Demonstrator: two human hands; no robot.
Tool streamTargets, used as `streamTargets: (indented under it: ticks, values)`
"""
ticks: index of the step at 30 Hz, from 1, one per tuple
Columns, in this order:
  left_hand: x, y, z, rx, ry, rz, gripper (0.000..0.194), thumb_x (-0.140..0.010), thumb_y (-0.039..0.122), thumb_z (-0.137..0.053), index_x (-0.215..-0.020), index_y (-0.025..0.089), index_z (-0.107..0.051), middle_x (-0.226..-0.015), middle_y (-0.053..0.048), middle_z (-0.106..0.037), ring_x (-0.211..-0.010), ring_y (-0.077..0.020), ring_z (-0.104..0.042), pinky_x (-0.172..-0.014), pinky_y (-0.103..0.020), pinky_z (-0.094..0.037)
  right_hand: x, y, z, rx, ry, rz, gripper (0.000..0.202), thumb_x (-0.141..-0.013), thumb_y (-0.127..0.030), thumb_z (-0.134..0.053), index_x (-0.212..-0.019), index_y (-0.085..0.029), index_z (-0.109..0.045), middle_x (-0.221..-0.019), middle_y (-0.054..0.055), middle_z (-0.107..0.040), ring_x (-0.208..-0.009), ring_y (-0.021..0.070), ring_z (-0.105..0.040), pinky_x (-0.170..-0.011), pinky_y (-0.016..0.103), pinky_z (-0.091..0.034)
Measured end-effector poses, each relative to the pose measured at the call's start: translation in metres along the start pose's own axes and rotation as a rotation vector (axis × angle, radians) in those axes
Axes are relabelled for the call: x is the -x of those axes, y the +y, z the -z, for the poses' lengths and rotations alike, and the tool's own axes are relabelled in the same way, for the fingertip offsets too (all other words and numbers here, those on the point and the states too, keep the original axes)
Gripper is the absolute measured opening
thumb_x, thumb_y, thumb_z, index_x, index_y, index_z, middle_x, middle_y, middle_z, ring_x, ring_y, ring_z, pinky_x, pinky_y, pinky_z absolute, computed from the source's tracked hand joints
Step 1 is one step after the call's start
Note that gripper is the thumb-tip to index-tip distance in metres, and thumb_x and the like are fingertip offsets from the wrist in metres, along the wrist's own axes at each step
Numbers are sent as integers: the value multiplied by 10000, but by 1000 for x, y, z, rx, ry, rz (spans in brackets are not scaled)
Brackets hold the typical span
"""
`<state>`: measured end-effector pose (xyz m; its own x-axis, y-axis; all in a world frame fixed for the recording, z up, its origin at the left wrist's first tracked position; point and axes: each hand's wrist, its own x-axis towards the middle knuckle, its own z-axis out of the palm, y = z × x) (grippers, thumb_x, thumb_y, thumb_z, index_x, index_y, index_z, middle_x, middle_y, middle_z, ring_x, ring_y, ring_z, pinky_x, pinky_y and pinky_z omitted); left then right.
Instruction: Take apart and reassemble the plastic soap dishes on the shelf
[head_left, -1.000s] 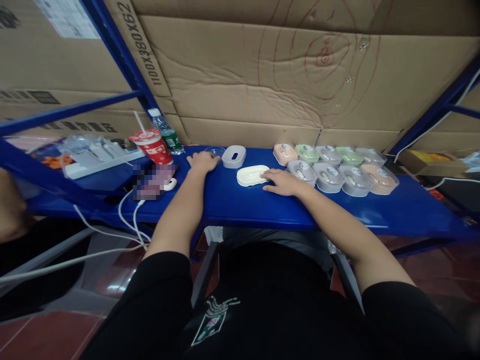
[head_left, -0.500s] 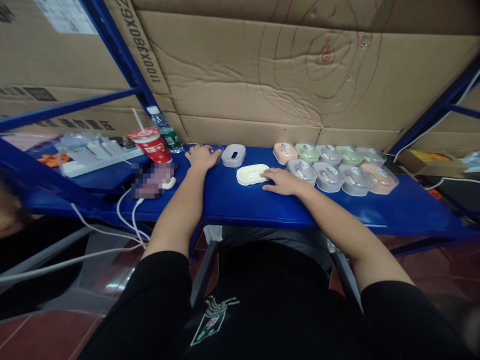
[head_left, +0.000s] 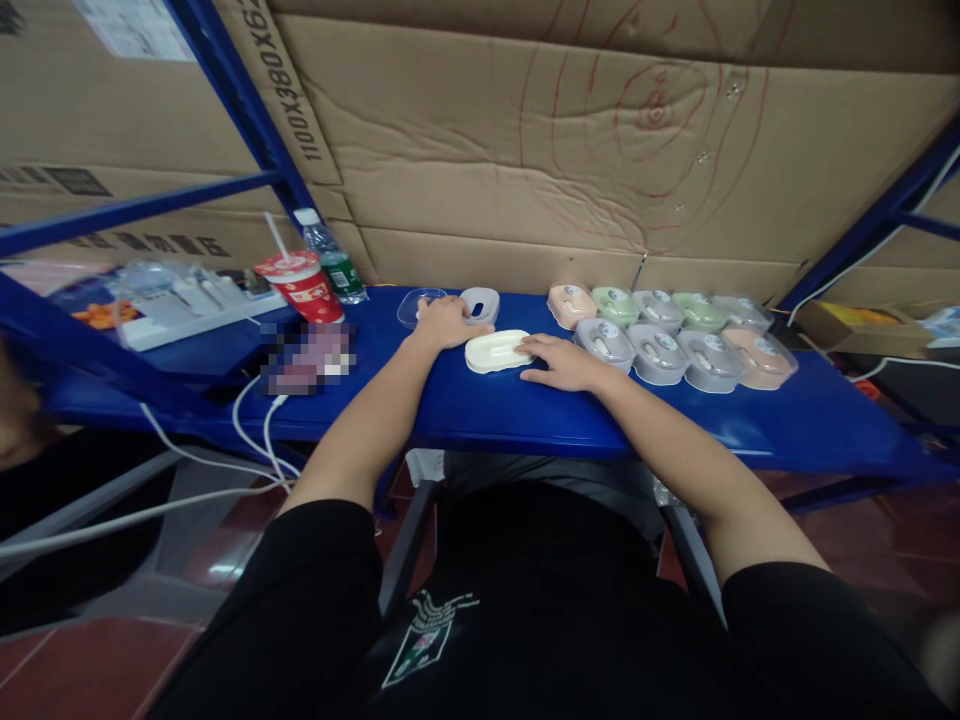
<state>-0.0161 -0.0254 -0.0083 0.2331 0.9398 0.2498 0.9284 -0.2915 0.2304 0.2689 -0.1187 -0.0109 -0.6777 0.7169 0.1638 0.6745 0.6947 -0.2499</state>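
My left hand (head_left: pixel 448 322) is at the left side of a grey plastic piece with a dark oval slot (head_left: pixel 484 303). Its fingers and thumb are spread around the near left edge of that piece, partly covering it. Left of this hand, partly behind its fingers, lies a clear plastic cover (head_left: pixel 409 308). My right hand (head_left: pixel 561 362) rests flat, fingers stretched out, its fingertips on the right end of a cream oval tray (head_left: pixel 491 352) with a raised middle. The thumb lies apart from the tray, on the blue table.
Lidded boxes in peach, green and grey (head_left: pixel 660 352) stand in two rows at the right on the blue table (head_left: pixel 517 415). A red cup with straw (head_left: pixel 304 290), a water bottle (head_left: pixel 337 270) and a blurred-out item (head_left: pixel 307 358) stand left. Cardboard (head_left: pixel 450 200) backs the table.
My left hand has moved right, off the clear cover to the grey slotted piece, which sits slightly farther right. The cream tray has shifted a little left; my right hand stays nearly still.
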Motion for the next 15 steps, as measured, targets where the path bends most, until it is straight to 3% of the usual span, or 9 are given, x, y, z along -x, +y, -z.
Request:
streamTargets:
  ticks: [3, 8, 12, 15]
  values:
    - [-1, 6, -3, -19, 26, 42, 630, -804, 708, -684, -1131, 178, -775, -1280, -196, -740, -1266, -441, -622, -1203, -615, -252, -1, -1, -1, -26, 8, 29, 601, -1042, -518, -617, -1540, -184, -592, -1595, 177, -588, -1489, 353, -553, -1238, 557, -452]
    - [-1, 10, -3, 42, 51, 69, 539, -810, 630, -716, -1138, 208, -775, -1372, -166, -715, -1321, -437, -600, -1182, -605, -328, -2, 1, -3, 2, -16, 7, 618, -1039, -575, -600, -1526, -194, -610, -1634, 168, -556, -1522, 358, -521, -1253, 547, -438]
    - [3, 2, 13, 240, 131, 11, 447, -837, 503, -743, -1176, 212, -769, -1495, -130, -642, -1399, -362, -570, -1221, -513, -372, -3, -2, -2, 36, 6, -31, 641, -1045, -590, -579, -1534, -175, -597, -1607, 177, -583, -1498, 372, -546, -1248, 547, -446]
    - [8, -7, 31, 406, 75, -117, 460, -807, 417, -776, -1211, 199, -750, -1591, -124, -558, -1421, -328, -560, -1188, -468, -434, -2, -7, 2, 2, 119, -145, 774, -1026, -597, -608, -1655, -183, -429, -1584, 185, -604, -1462, 395, -579, -1220, 583, -472]
